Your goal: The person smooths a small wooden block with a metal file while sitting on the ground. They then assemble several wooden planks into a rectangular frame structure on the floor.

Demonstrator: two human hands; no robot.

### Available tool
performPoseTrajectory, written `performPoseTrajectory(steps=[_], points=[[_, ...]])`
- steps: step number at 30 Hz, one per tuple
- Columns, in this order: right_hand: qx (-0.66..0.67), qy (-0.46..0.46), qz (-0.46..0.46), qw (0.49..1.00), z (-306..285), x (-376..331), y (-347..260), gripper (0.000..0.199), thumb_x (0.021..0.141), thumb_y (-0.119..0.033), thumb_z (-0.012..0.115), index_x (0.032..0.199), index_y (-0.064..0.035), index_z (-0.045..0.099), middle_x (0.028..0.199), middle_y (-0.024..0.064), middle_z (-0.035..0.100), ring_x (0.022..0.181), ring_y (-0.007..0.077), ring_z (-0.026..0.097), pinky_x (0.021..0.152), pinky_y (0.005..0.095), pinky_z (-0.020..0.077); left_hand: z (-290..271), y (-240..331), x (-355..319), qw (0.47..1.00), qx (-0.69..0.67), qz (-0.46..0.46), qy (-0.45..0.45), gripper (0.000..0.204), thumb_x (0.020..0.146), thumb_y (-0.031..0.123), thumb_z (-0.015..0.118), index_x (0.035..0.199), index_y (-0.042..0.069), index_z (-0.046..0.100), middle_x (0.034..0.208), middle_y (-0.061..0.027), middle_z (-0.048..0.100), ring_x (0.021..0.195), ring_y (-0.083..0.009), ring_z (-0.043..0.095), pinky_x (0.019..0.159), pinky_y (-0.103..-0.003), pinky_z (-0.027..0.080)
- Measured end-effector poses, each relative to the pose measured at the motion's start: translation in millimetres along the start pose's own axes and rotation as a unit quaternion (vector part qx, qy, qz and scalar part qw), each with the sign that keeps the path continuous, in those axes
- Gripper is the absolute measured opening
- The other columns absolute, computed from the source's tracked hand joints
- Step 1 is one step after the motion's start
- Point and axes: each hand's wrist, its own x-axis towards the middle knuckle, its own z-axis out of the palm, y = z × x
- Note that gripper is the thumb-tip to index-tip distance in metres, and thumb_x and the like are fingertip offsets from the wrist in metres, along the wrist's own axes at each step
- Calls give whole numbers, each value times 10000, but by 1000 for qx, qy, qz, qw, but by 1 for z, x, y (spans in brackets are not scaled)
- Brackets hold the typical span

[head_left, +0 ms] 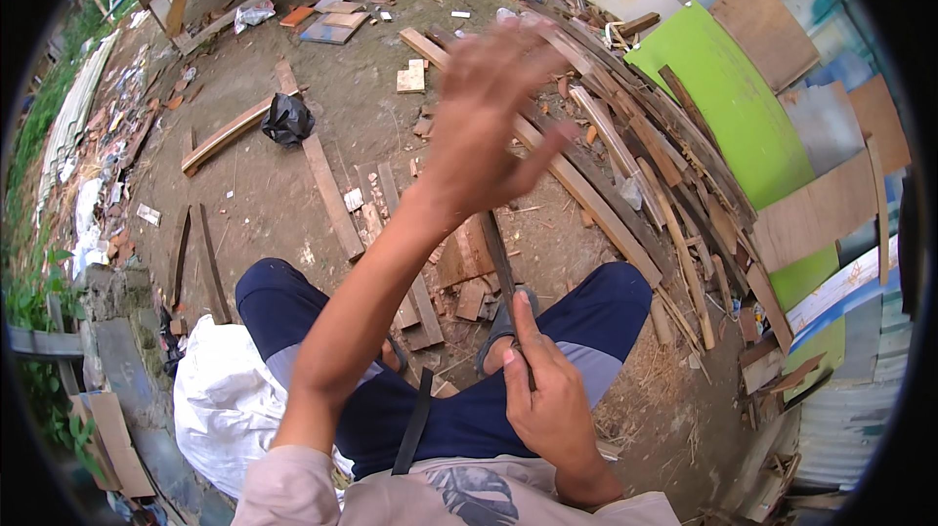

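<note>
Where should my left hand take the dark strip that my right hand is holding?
Probably on the bare stretch of the dark strip beyond the right hand's index fingertip, with the left hand coming from the left: the strip is narrow, and the right hand covers its near part.

Bare brown earth carries scattered wood. A long heap of planks stretches along the right side, two boards cross left of centre, and pale blocks lie between. Farther off lie flat offcuts and white litter.
</note>
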Motion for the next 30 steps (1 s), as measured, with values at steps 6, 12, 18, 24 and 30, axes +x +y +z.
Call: performPoseTrajectory(steps=[6, 12, 18, 24, 30], points=[[11, 3, 3, 1000, -3, 0, -2, 550, 995, -64, 520, 1517, 21, 367, 980, 239, 659, 866, 336, 667, 833, 381, 511, -7, -8, -80, 849, -263, -441, 125, 506, 1044, 414, 443, 1321, -6, 486, 1252, -196, 597, 1191, -273, 554, 1045, -431, 406], [14, 26, -6, 1000, -2, 0, 5, 581, 979, -78, 551, 1533, -62, 379, 879, 218, 612, 760, 368, 625, 707, 445, 505, 19, 20, -131, 763, -423, -481, -89, 668, 1057, 547, 257, 1310, 6, 555, 903, -112, 687, 870, -182, 655, 878, -360, 481], [28, -2, 34, 999, -12, 2, -4, 514, 1003, -94, 516, 1493, 25, 411, 1204, 310, 638, 1054, 382, 676, 908, 391, 507, 22, 35, -125, 766, -382, -517, -32, 531, 1079, 435, 332, 1216, 15, 626, 778, -23, 591, 756, -131, 588, 776, -324, 463], [12, 21, -8, 1000, -11, 1, 7, 582, 976, -85, 562, 1531, -64, 388, 837, 203, 592, 722, 344, 607, 698, 426, 502, 26, 42, -121, 801, -339, -494, 17, 477, 1074, 405, 366, 1215, 32, 628, 785, -3, 540, 749, -95, 530, 706, -271, 416], [10, 22, -27, 999, -13, 1, 12, 591, 964, -75, 573, 1528, -66, 395, 816, 188, 577, 712, 335, 602, 692, 423, 500, 22, 41, -123, 784, -343, -517, -6, 457, 1066, 392, 382, 1220, 37, 624, 780, 1, 497, 745, -113, 497, 733, -287, 410]])
